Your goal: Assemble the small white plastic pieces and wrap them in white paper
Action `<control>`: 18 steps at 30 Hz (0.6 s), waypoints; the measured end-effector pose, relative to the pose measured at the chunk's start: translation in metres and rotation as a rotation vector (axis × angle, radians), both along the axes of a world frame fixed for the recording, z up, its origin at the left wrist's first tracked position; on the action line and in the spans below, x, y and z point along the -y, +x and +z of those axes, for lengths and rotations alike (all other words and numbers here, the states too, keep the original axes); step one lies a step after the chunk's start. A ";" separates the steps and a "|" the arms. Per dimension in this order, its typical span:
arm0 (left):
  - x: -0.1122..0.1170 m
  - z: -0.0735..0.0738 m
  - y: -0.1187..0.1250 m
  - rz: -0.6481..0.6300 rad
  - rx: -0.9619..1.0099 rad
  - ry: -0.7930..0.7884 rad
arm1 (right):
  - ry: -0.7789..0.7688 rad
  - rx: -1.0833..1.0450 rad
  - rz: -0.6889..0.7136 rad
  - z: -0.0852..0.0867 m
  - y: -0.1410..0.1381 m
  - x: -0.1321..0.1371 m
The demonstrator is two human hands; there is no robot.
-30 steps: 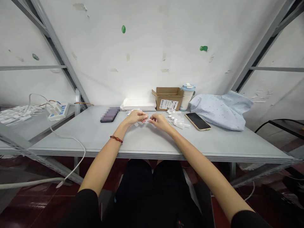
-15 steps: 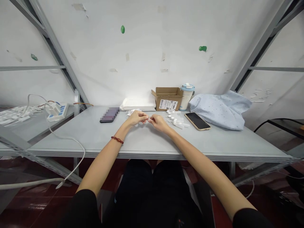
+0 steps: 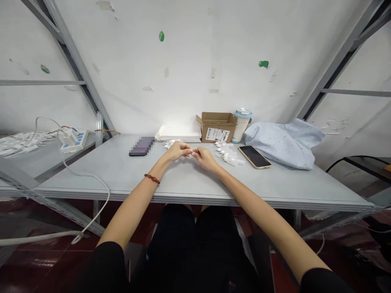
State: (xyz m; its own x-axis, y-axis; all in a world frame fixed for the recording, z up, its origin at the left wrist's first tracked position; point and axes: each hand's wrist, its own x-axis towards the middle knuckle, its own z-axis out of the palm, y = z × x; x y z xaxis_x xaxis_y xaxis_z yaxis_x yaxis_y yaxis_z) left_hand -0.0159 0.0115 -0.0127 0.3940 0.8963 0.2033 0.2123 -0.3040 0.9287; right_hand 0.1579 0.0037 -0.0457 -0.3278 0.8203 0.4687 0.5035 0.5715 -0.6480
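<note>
Left hand (image 3: 179, 150) and right hand (image 3: 206, 158), fingers closed, pinch 1 tiny white piece (image 3: 192, 152) over the table (image 3: 122, 171); it looks light, stiff, best held by its ends.

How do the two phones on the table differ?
The dark purplish phone lies left of centre; the black-screened phone with a tan rim lies right, beside the pale blue cloth. The purplish one looks blurred; the tan-rimmed one's screen is plain black. Both lie flat on the grey table.
</note>
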 end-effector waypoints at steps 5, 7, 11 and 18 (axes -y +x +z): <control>0.002 0.002 0.001 -0.017 0.028 -0.019 | -0.012 0.012 -0.019 0.003 0.000 0.001; 0.002 0.003 0.001 -0.018 0.035 -0.035 | -0.017 0.009 -0.016 0.004 0.000 0.001; 0.002 0.004 -0.001 -0.017 0.045 -0.063 | -0.025 -0.003 -0.006 0.006 0.000 0.003; -0.002 -0.001 -0.003 -0.017 0.045 -0.058 | -0.053 -0.004 0.004 0.008 0.001 0.003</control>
State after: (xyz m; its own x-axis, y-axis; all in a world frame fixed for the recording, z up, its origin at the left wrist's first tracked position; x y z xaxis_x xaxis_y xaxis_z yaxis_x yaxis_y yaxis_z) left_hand -0.0193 0.0136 -0.0140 0.4011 0.9003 0.1691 0.1656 -0.2528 0.9532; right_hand 0.1584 0.0003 -0.0377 -0.3292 0.8429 0.4256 0.4990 0.5380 -0.6794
